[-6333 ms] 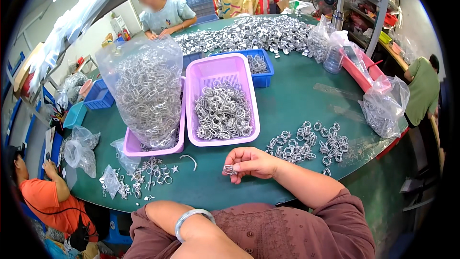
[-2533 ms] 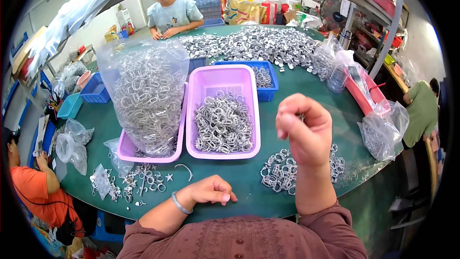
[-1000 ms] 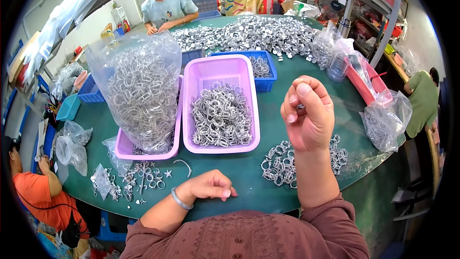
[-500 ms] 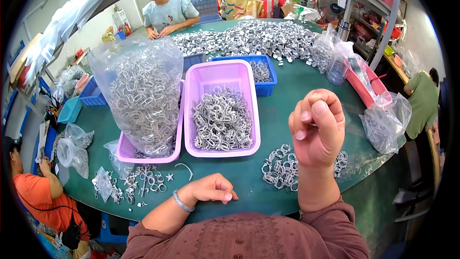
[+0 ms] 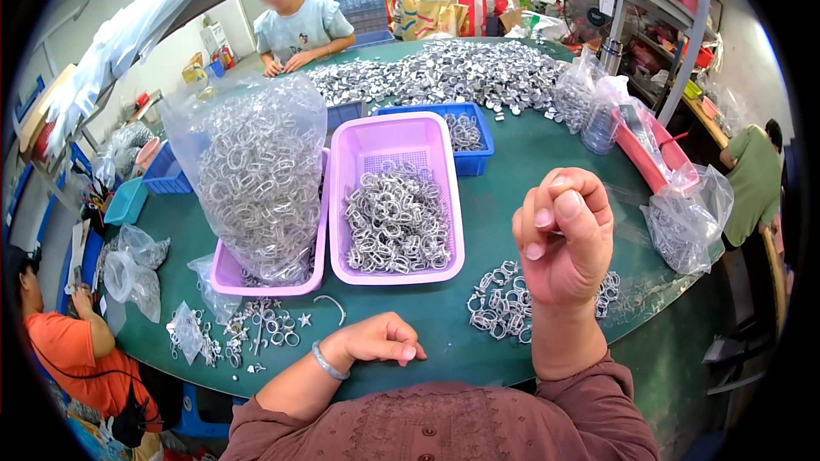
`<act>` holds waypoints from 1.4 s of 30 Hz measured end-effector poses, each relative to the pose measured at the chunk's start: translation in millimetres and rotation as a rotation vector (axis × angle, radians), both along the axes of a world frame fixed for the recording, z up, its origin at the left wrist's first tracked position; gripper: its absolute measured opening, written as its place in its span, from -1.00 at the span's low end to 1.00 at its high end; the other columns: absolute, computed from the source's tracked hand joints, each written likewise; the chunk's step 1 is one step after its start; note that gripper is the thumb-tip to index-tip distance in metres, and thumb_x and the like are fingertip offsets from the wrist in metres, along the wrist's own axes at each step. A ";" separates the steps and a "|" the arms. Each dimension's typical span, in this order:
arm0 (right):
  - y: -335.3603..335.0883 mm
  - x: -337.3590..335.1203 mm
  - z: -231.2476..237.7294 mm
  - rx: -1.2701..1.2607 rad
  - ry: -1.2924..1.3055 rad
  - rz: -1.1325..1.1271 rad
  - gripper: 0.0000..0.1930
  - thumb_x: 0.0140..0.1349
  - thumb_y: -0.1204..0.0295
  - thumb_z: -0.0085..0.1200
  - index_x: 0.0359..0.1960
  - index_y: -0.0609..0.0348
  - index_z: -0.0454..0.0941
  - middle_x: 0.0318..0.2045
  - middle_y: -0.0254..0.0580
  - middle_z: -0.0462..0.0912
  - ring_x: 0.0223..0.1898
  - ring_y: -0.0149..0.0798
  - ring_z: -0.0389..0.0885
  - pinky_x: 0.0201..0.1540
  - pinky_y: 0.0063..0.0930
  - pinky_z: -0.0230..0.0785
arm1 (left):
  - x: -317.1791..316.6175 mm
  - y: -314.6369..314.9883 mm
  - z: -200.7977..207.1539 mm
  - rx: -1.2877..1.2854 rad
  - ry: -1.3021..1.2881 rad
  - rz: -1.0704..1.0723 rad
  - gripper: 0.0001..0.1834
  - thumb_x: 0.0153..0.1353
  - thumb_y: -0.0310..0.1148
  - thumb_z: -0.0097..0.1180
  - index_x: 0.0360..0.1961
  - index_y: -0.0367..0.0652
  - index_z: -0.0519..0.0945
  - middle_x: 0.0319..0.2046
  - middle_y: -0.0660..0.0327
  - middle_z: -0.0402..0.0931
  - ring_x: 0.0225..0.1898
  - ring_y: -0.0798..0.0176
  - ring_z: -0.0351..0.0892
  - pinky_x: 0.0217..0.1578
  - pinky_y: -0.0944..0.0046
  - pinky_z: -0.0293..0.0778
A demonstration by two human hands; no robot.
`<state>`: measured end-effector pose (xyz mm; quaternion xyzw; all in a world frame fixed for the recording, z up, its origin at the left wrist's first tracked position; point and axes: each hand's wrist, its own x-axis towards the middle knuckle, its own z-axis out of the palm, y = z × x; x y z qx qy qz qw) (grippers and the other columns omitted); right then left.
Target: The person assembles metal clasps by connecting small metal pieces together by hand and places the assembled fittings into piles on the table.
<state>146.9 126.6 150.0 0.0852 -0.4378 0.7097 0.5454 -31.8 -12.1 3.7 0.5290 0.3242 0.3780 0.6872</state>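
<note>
My right hand (image 5: 565, 235) is raised above the table at the right, palm side toward me. Its fingers are curled in, the thumb is against the index finger, and nothing shows in the grip. Below and behind it lies a loose pile of silver-coloured metal rings (image 5: 504, 300). My left hand (image 5: 380, 340), with a pale bangle (image 5: 329, 360) on the wrist, rests low over the table's near edge. Its fingers are folded and no object shows in them. A pink plastic basket (image 5: 454, 243) with many metal rings (image 5: 397, 218) stands just beyond it.
A big clear bag of rings (image 5: 256, 171) stands in a second pink basket (image 5: 224, 277). Behind is a blue bin (image 5: 474, 164). Small metal pieces (image 5: 444, 72) cover the green table's (image 5: 512, 192) far side, where another person (image 5: 299, 30) sits. Loose rings and a star (image 5: 305, 320) lie left.
Both my hands keep nearly the same pose and place. The view has shifted very slightly, and the raised right hand appears a little lower.
</note>
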 end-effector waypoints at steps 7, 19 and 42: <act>3.2 -1.4 0.1 -0.016 -0.017 0.005 -0.91 0.11 0.53 -0.04 -0.36 0.25 0.46 -0.59 -0.23 0.46 -0.69 -0.47 0.31 -0.66 -0.66 0.20 | -0.6 0.1 -2.7 -0.001 0.006 -0.003 -0.62 0.10 -0.19 0.06 -0.74 -0.22 0.44 -0.85 0.41 0.18 -0.67 0.51 0.26 -0.10 0.31 0.36; 9.4 -4.9 -2.7 -0.049 -0.020 0.009 -0.92 0.12 0.52 -0.04 -0.36 0.23 0.47 -0.60 -0.24 0.45 -0.68 -0.48 0.30 -0.65 -0.65 0.19 | 0.8 0.8 -2.2 0.006 -0.010 -0.008 -0.63 0.11 -0.23 0.05 -0.74 -0.22 0.44 -0.85 0.41 0.19 -0.70 0.52 0.22 -0.07 0.30 0.35; 9.7 -6.9 -3.9 -0.040 -0.030 -0.025 -0.90 0.15 0.49 -0.06 -0.33 0.24 0.43 -0.58 -0.26 0.39 -0.75 -0.48 0.22 -0.73 -0.65 0.07 | 3.3 -0.4 -0.3 -0.063 0.123 0.011 -0.62 0.07 -0.18 0.10 -0.72 -0.23 0.45 -0.80 0.32 0.29 -0.24 0.21 0.51 -0.36 0.38 0.34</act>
